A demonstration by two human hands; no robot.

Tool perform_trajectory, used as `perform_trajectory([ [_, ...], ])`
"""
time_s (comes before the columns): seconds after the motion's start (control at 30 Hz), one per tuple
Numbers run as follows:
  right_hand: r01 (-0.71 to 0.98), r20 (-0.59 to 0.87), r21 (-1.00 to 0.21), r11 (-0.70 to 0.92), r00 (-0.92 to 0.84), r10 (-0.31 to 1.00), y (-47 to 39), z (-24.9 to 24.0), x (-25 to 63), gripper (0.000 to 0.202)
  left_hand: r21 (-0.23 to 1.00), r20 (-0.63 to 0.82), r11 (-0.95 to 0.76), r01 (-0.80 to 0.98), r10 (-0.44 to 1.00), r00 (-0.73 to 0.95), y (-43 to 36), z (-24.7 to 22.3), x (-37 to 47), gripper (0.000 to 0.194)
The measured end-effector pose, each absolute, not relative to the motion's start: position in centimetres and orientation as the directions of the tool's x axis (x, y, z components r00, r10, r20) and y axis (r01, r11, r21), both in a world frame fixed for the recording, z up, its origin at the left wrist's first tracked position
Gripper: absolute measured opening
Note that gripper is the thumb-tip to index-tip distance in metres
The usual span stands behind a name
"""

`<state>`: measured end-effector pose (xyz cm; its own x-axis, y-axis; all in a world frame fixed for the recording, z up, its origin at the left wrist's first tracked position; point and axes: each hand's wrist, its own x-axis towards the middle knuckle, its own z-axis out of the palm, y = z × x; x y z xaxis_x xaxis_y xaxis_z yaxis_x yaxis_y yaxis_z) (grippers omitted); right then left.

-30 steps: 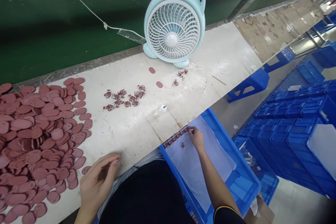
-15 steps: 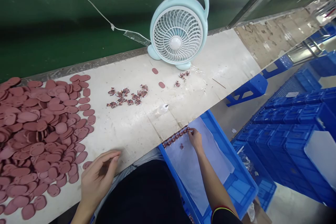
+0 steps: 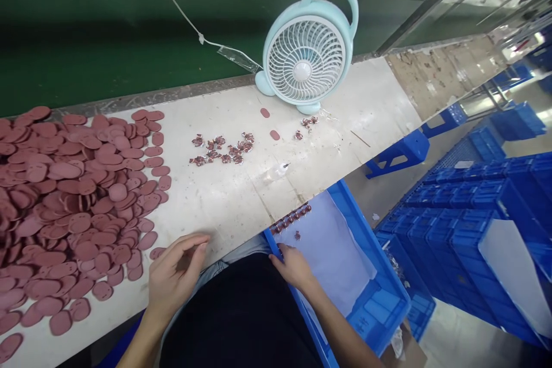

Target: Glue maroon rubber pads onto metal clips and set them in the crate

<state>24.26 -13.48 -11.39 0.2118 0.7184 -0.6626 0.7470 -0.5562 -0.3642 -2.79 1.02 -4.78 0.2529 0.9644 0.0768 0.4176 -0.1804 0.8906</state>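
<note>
My left hand (image 3: pixel 175 279) hovers at the near edge of the white worktop (image 3: pixel 202 198), fingers curved and thumb apart, with nothing visible in it. My right hand (image 3: pixel 295 267) is at the near-side rim of a blue crate (image 3: pixel 377 299), with thumb and fingers closed together; what they pinch is hidden. White sheeting (image 3: pixel 334 247) lines the crate. On it, a row of small dark-red pieces (image 3: pixel 292 218) runs along the far end, and one loose piece (image 3: pixel 297 235) lies in front. More small brown-and-white pieces (image 3: pixel 228 152) are scattered on the worktop.
A large heap of flat reddish ovals (image 3: pixel 81 201) covers the worktop's left side. A light-blue fan (image 3: pixel 304 69) stands at the back. A small clear bottle with a dark tip (image 3: pixel 276 172) lies near the front edge. Stacked blue crates (image 3: pixel 448 241) stand right.
My right hand has drawn back from the right end of the row to the crate's near-side rim. My left hand keeps its pose. The view has shifted slightly.
</note>
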Motion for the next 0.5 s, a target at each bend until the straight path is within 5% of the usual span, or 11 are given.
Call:
perform_trajectory([
  [0.5,0.818,-0.667,-0.288,-0.499,0.202,0.717,-13.1,-12.0,22.8,0.029,0.949,0.165,-0.255,0.185,0.902,0.399,1.3,-5.1,-4.0,0.017],
])
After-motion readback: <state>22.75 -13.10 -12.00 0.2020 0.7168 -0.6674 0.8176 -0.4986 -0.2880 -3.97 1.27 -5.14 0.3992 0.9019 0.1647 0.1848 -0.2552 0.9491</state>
